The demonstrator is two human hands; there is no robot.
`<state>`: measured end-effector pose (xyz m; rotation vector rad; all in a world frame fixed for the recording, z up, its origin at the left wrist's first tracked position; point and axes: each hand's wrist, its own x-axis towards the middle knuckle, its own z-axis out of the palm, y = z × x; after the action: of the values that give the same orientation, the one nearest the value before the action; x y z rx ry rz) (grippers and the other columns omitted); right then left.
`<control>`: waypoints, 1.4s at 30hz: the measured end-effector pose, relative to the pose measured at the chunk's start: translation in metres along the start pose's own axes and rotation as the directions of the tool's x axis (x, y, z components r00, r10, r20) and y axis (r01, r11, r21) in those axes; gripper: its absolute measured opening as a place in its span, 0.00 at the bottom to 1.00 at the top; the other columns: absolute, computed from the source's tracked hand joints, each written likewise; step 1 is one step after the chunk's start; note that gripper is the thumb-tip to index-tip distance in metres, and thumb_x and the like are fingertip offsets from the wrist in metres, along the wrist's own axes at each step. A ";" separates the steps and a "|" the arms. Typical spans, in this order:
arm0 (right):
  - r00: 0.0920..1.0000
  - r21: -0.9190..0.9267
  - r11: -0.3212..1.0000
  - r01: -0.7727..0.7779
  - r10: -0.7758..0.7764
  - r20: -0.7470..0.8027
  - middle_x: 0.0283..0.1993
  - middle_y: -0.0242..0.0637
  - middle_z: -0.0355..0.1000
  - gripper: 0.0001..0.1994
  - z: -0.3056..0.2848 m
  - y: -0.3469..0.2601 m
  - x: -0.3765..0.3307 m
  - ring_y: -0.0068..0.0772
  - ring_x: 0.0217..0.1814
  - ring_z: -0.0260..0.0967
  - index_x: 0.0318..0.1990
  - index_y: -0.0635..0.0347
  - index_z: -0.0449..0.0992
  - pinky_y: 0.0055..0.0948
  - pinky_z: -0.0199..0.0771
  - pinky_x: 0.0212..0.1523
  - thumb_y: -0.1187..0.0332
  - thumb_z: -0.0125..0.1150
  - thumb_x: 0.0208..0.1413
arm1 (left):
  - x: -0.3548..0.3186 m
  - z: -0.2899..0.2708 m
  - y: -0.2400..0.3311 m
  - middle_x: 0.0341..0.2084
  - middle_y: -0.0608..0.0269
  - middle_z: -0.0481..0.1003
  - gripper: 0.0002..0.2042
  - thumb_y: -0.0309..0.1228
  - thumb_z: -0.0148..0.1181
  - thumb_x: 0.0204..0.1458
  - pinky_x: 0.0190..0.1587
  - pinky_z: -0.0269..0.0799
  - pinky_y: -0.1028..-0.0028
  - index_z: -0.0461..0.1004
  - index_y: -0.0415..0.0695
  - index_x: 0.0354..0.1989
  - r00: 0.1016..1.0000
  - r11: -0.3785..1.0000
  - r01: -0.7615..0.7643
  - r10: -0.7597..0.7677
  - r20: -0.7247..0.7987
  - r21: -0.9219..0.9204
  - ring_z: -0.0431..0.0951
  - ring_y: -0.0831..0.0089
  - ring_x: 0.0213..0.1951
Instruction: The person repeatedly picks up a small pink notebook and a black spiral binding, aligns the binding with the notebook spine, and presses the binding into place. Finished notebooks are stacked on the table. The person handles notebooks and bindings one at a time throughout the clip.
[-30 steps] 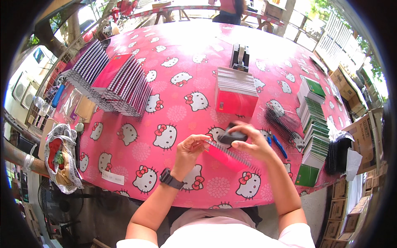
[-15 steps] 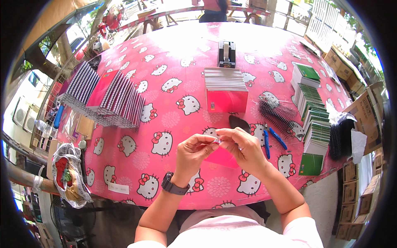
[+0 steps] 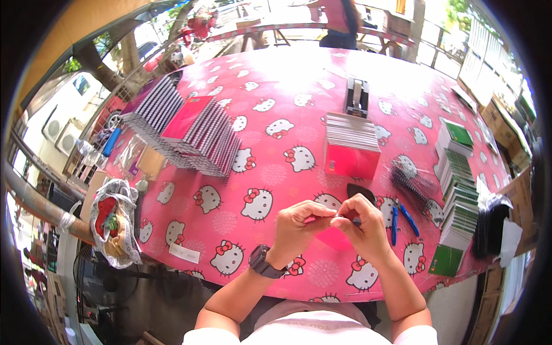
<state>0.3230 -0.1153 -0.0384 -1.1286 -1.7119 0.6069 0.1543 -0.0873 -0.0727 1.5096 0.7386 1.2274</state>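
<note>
Both hands meet over the near middle of the table at the upper edge of a bright pink booklet (image 3: 335, 238), which is partly hidden beneath them. My left hand (image 3: 302, 227), with a dark watch on its wrist, is closed in a pinch at that edge. Opposite it, my right hand (image 3: 363, 224) is pinched too, its thumb and fingertips nearly touching the left ones. The exact spot they grip is covered by the fingers. Just beyond the right hand lies a dark, flat piece (image 3: 361, 194). Blue-handled pliers (image 3: 405, 221) rest to its right.
Pink booklets (image 3: 352, 158) stand stacked ahead, before a black metal device (image 3: 356, 98). Coil-bound notebooks (image 3: 195, 135) are piled at left. Loose black coils (image 3: 414, 187) and green booklets (image 3: 460, 190) sit at right. A plastic bag (image 3: 115, 221) hangs at the left edge. Another person stands far off.
My view has swung left, so the table's things appear further right and lower. My fingertips have drawn together, hiding the small pale bit that showed between them.
</note>
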 end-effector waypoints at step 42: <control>0.972 -0.338 0.915 0.220 -0.174 0.160 0.32 0.38 0.70 0.12 0.008 0.012 0.021 0.43 0.38 0.68 0.32 0.57 0.69 0.37 0.71 0.38 0.76 0.65 0.39 | 0.028 -0.065 0.023 0.54 0.52 0.68 0.24 0.24 0.69 0.40 0.55 0.64 0.64 0.71 0.40 0.50 0.957 0.755 -0.290 0.238 0.166 0.588 0.69 0.60 0.55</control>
<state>0.3188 -0.0903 -0.0421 -1.1607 -2.0742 0.2506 0.0976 -0.0485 -0.0436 2.2515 0.9459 1.1779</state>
